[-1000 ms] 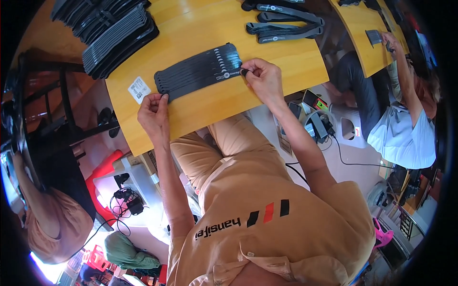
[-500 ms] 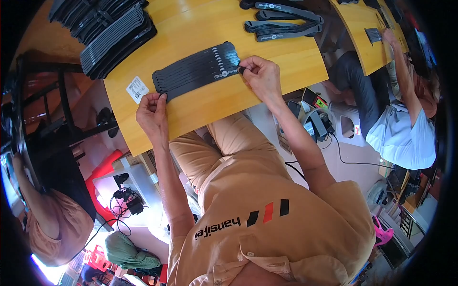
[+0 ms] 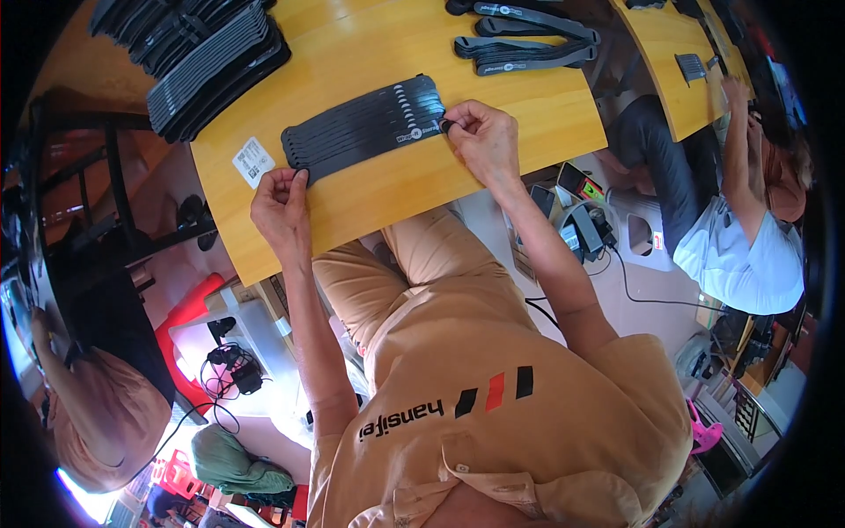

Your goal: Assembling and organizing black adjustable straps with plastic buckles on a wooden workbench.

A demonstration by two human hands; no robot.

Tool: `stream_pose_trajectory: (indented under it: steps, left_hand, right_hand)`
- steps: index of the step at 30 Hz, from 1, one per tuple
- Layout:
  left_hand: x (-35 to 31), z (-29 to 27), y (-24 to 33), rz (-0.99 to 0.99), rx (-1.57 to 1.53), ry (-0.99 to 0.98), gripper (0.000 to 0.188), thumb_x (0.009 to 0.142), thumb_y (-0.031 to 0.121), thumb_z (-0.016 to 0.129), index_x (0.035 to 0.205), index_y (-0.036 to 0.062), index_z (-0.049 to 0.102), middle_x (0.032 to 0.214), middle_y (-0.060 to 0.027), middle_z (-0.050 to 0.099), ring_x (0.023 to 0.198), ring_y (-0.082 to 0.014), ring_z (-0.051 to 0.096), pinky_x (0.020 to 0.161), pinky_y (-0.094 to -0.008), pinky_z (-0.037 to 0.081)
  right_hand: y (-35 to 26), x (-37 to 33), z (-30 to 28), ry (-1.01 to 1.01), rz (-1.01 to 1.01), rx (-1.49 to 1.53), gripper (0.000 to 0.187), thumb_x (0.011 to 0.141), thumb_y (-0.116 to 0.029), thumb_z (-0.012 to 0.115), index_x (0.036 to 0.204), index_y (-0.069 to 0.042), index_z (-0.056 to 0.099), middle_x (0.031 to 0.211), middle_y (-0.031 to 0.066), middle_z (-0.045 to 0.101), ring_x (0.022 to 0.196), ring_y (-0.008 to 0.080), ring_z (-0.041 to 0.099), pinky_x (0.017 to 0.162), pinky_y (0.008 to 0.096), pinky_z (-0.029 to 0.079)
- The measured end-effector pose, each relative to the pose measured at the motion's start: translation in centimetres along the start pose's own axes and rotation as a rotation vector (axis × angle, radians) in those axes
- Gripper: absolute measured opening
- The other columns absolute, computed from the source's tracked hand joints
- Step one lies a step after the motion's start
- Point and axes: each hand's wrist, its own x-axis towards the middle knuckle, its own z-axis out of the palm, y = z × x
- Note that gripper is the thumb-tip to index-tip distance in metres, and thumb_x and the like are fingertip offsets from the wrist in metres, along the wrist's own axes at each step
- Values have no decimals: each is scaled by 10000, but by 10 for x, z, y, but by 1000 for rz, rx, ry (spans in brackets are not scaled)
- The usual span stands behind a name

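Note:
A row of dark grey fabric straps (image 3: 356, 128) lies overlapped on the yellow wooden table, their printed ends toward the right. My left hand (image 3: 283, 207) pinches the left end of the nearest strap between thumb and finger. At the other end, my right hand (image 3: 486, 145) is closed on the black tip of that strap. Just beyond my left hand, a white printed label (image 3: 254, 162) lies flat on the wood.
Bundled dark straps (image 3: 216, 84) are piled at the far left of the table (image 3: 370, 216). More looped straps (image 3: 528, 53) lie at the far right. Co-workers sit on both sides, the right one at another table (image 3: 669, 62). Cables and a box are below.
Both my hands stay almost where they were, still at the strap's two ends. The co-worker on the right has moved a hand back from some small grey straps.

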Motion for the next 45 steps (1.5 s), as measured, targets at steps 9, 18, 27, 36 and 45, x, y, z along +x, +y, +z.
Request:
stream_pose_trajectory:
  steps: [9, 18, 27, 36, 45]
  left_hand:
    - [2, 0, -1, 13, 67, 30, 84, 780, 41, 675, 803, -4, 607, 654, 10, 557, 577, -42, 470, 536, -179, 387]
    - [2, 0, -5, -52, 32, 23, 79, 777, 40, 672, 792, -5, 609, 645, 8, 562, 566, -44, 475, 530, -185, 392]
    - [1, 1, -4, 4, 75, 38, 101, 760, 49, 688, 781, -11, 609, 629, -5, 563, 553, -48, 469, 527, -193, 397]
    - [14, -6, -2, -25, 98, -12, 136, 740, 56, 710, 737, -2, 588, 612, -4, 551, 515, -64, 465, 495, -196, 387]
    - [36, -23, 1, -296, 16, -262, 146, 711, 32, 720, 685, 24, 577, 576, -16, 562, 455, -76, 512, 431, -210, 385]
  right_hand:
    - [0, 0, 2, 15, -19, -55, 97, 739, 37, 604, 814, 10, 659, 609, -8, 571, 495, 33, 477, 433, 185, 407]
    - [-1, 2, 2, 24, 3, -53, 112, 685, 18, 604, 785, 15, 654, 592, 86, 610, 524, 113, 565, 522, 244, 456]
    - [-7, 5, 2, 8, -3, -114, 66, 719, 47, 578, 766, 6, 599, 580, 14, 549, 448, 70, 485, 397, 219, 387]
    - [2, 13, 0, -48, 22, -142, 56, 726, 49, 566, 731, -6, 575, 535, 13, 527, 408, 77, 489, 378, 230, 383]
    - [-3, 15, -2, -99, 144, -160, 34, 667, -35, 590, 690, -48, 613, 578, 70, 608, 548, 182, 610, 536, 298, 465]
